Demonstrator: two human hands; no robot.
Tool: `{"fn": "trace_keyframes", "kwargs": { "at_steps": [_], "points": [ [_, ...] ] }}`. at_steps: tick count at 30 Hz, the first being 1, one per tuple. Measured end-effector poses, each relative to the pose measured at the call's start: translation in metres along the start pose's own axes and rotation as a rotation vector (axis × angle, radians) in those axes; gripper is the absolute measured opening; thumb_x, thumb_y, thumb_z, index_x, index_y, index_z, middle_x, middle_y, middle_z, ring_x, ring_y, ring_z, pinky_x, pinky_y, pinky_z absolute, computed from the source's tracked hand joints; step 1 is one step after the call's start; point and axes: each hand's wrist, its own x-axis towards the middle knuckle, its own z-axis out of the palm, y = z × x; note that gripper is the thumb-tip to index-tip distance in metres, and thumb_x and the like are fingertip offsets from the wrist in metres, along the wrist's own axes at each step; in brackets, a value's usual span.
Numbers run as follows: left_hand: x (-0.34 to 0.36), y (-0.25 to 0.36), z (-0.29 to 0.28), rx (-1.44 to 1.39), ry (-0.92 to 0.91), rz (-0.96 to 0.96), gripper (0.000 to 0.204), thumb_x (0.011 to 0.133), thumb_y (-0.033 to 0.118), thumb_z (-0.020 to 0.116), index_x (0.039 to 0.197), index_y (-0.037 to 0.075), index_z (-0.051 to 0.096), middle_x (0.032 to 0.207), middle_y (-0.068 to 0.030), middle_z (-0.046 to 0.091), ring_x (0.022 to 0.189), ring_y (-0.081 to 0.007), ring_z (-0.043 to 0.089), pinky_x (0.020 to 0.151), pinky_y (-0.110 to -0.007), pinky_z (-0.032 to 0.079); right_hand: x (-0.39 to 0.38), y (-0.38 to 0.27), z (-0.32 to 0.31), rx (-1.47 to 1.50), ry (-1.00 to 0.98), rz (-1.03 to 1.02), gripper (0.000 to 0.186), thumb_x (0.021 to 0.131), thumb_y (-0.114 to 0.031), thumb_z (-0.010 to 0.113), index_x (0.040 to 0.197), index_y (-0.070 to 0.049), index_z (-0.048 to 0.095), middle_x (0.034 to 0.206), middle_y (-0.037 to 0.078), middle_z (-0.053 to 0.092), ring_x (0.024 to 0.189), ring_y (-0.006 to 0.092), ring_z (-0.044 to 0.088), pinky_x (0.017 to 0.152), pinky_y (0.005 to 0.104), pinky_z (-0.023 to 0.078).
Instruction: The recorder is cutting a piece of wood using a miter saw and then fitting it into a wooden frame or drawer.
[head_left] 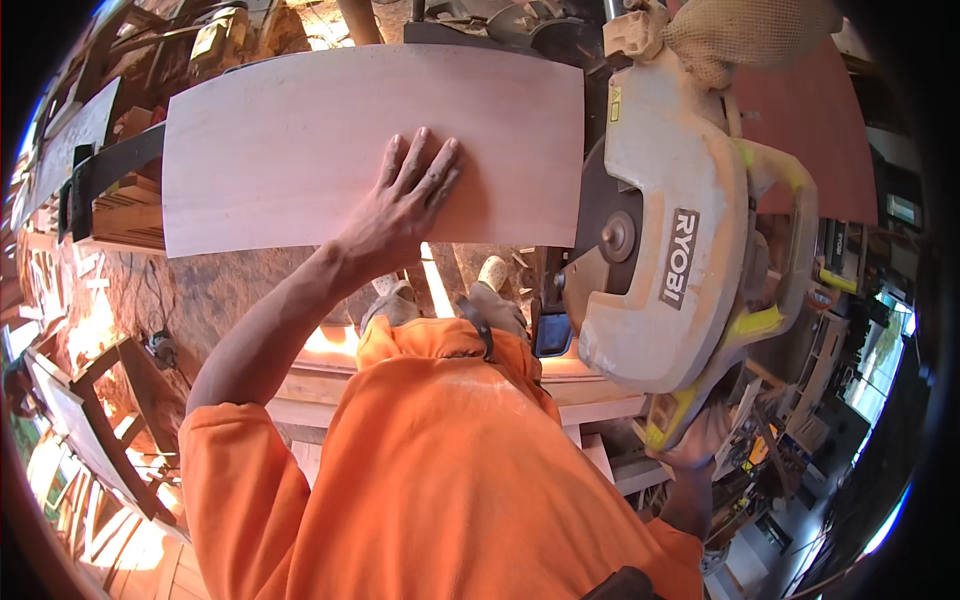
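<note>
My left hand [412, 195] lies flat on a wide pale wooden board [280, 150], its fingers stretched out and slightly apart. The board's right edge stands close beside the round blade [612, 240] of a miter saw [665, 180]. That saw has a dusty grey housing and yellow-green handle parts. My right hand [700, 440] is wrapped round the saw's front handle [670, 418], with part of its fingers hidden behind the handle. Whether the blade turns I cannot tell.
A dust bag [750, 30] hangs at the saw's back. A reddish panel [810, 130] stands to its right. Black support arms [115, 165] reach out at the board's left end. Sawdust and wood scraps cover the floor [240, 300]; a wooden frame [95, 430] stands at the left.
</note>
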Motion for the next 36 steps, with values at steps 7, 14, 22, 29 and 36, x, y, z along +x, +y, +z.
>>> {"fn": "trace_keyframes", "kwargs": {
  "at_steps": [7,14,22,29,36],
  "points": [
    [0.004,0.000,-0.001,0.005,-0.020,0.012,0.077,0.065,0.006,0.064,0.137,-0.008,0.040,0.151,-0.0237,0.025,0.140,-0.0468,0.020,0.113,-0.062,0.019,0.013,0.000,-0.003,-0.010,-0.009,-0.010,0.056,0.075,-0.042,0.070,0.096,0.008,0.059,0.078,0.021,0.059,0.064,0.0411,0.058,0.056,0.0450,0.046],
    [0.002,0.001,-0.006,0.001,-0.044,0.001,0.078,0.065,0.005,0.064,0.138,-0.008,0.040,0.151,-0.0231,0.025,0.141,-0.0457,0.018,0.114,-0.061,0.018,0.022,0.005,0.000,-0.005,-0.015,-0.035,0.054,0.076,-0.041,0.070,0.096,0.008,0.059,0.078,0.021,0.059,0.064,0.0409,0.058,0.056,0.0448,0.046],
    [0.003,0.000,-0.005,0.001,-0.057,0.009,0.076,0.067,0.007,0.064,0.138,-0.008,0.041,0.151,-0.0235,0.025,0.141,-0.0465,0.017,0.113,-0.062,0.018,0.033,0.014,0.002,-0.008,-0.024,-0.050,0.052,0.076,-0.039,0.070,0.095,0.008,0.060,0.078,0.020,0.059,0.063,0.0405,0.058,0.056,0.0445,0.046],
    [0.003,0.000,-0.009,0.036,-0.085,0.010,0.073,0.069,0.010,0.063,0.137,-0.007,0.043,0.151,-0.0243,0.026,0.140,-0.0471,0.018,0.113,-0.062,0.018,0.045,0.023,0.002,-0.013,-0.038,-0.068,0.050,0.076,-0.038,0.071,0.095,0.007,0.060,0.077,0.020,0.059,0.063,0.0403,0.058,0.056,0.0443,0.046],
    [0.002,-0.002,-0.003,0.019,-0.031,0.024,0.064,0.076,0.013,0.059,0.135,-0.006,0.045,0.149,-0.0235,0.028,0.139,-0.0475,0.021,0.113,-0.062,0.020,0.063,0.032,0.004,-0.008,-0.042,-0.092,0.049,0.076,-0.037,0.071,0.094,0.007,0.060,0.077,0.020,0.059,0.063,0.0400,0.058,0.055,0.0441,0.046]
  ]
}}
